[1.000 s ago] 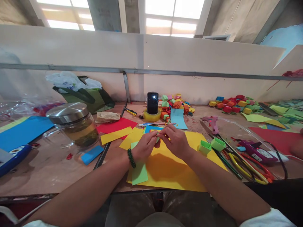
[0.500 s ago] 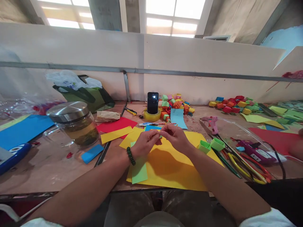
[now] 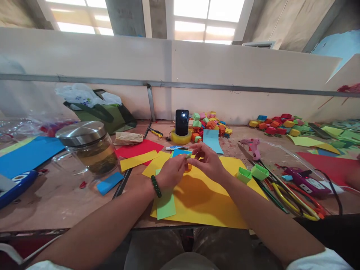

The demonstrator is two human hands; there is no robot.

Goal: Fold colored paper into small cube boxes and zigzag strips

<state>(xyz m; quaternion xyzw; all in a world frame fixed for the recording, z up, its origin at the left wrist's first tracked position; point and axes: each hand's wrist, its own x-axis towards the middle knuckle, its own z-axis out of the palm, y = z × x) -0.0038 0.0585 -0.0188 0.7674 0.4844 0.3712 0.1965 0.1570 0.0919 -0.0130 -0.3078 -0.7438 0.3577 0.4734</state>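
Over the large yellow sheet (image 3: 208, 198), my left hand (image 3: 173, 170) pinches a small piece of green paper (image 3: 189, 156), mostly hidden by the fingers. My right hand (image 3: 207, 162) is beside it, thumb near the piece and its other fingers raised and curled; whether it grips the paper is hidden. A light green strip (image 3: 165, 205) lies under my left wrist. Two folded green paper boxes (image 3: 244, 174) stand right of my right forearm. A blue sheet (image 3: 180, 152) lies just behind the hands.
A glass jar (image 3: 91, 157) and a blue strip (image 3: 109, 183) are at left. Behind stand a phone (image 3: 182, 122) on a tape roll (image 3: 180, 139) and piled paper cubes (image 3: 197, 129). At right are a glue gun (image 3: 254, 148), a purple power strip (image 3: 305, 183) and another person's hand (image 3: 354, 175).
The fingers of my right hand have lifted and spread slightly from my left hand, and more of the small green piece shows between them.
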